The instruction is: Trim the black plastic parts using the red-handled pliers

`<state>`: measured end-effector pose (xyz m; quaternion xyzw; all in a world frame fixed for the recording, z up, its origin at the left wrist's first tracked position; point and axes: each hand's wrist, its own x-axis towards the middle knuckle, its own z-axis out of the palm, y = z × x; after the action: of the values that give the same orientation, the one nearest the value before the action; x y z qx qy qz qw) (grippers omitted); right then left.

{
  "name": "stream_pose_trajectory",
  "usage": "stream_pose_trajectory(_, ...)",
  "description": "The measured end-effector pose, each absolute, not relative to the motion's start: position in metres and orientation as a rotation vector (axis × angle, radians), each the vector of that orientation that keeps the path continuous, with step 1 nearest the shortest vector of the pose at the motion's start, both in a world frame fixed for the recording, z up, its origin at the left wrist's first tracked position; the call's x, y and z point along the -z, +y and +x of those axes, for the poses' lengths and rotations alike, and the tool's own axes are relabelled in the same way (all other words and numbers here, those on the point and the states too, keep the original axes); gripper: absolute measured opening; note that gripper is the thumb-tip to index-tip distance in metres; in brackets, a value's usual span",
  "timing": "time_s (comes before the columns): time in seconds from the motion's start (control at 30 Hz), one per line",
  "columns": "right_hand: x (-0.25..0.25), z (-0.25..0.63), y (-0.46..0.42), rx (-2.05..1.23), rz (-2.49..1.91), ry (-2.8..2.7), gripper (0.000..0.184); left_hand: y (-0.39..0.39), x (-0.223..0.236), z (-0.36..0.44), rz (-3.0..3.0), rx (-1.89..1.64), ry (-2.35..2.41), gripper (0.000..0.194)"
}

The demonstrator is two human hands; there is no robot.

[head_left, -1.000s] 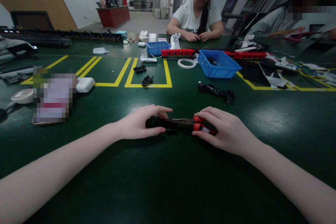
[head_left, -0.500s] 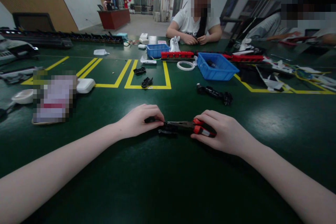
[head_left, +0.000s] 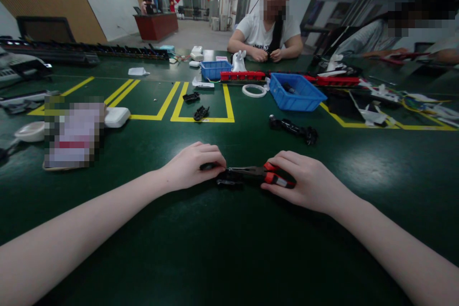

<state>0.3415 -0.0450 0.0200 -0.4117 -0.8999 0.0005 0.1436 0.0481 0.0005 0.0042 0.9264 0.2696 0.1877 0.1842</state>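
Observation:
My right hand (head_left: 304, 179) is closed around the red and black handles of long-nose pliers (head_left: 251, 171), whose jaws point left. The fingers of my left hand (head_left: 197, 165) pinch a small black part (head_left: 229, 179) at the tip of the pliers. Most of that part is hidden by my fingers and the jaws, so I cannot tell whether the jaws grip it. Beyond my right hand, a longer black jointed piece (head_left: 293, 128) lies on the green table (head_left: 222, 244).
Two small black parts (head_left: 201, 113) lie within yellow tape lines. Farther back are blue bins (head_left: 297, 98), a white tape roll (head_left: 254, 90) and a red strip (head_left: 242, 76). A phone (head_left: 75, 136) and white case (head_left: 117, 117) are at left. A co-worker (head_left: 267, 36) sits opposite.
My left hand has shifted very slightly right along with the black part. My right hand and the pliers have hardly moved. Across the table, the co-worker's head has tilted lower.

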Motion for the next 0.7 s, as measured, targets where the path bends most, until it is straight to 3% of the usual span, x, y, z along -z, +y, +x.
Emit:
stream_pose_trajectory(0.3,-0.0220,0.3428,-0.0466,0.011,-1.185,-2.614,0.031,-0.0021,-0.0048,0.0495,2.712,-0.470,0.730,0.016)
stream_pose_trajectory(0.5,-0.0223,0.3459,-0.0459,0.027,-1.197,-2.610,0.031,-0.0035,-0.0041,0.0498,2.775,-0.461,0.713,0.039)
stream_pose_trajectory(0.7,-0.0212,0.3459,-0.0461,0.151,-1.149,-2.610,0.031,-0.0031,0.0004,0.0507,2.842,-0.483,0.701,0.030)
